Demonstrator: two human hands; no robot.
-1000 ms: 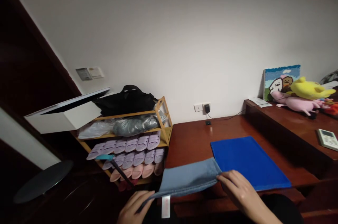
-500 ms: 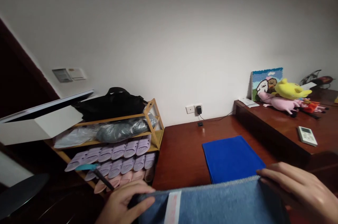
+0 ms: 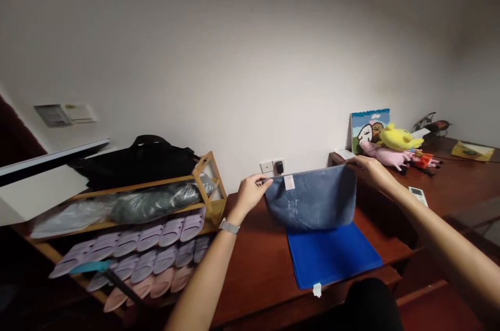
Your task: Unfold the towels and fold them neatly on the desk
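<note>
A grey-blue cloth [image 3: 312, 201] with a white label hangs between my two hands, above the back part of a blue cloth [image 3: 332, 255]. My left hand [image 3: 252, 190], with a watch on its wrist, pinches the upper left corner. At the upper right corner, my right hand [image 3: 367, 168] grips the edge. The blue cloth lies flat on the reddish-brown table [image 3: 250, 263], and a white tag sticks out at its front edge.
On the left stands a wooden rack [image 3: 213, 208] with slippers, wrapped items and a black bag [image 3: 144, 162]. A higher surface at right holds plush toys [image 3: 394, 146], a picture [image 3: 369, 128] and a white remote [image 3: 417, 195]. A socket with a plug is on the wall.
Both hands have moved forward and up with the grey-blue cloth, which now hangs over the back of the blue cloth. The view has shifted, showing the blue cloth's front edge.
</note>
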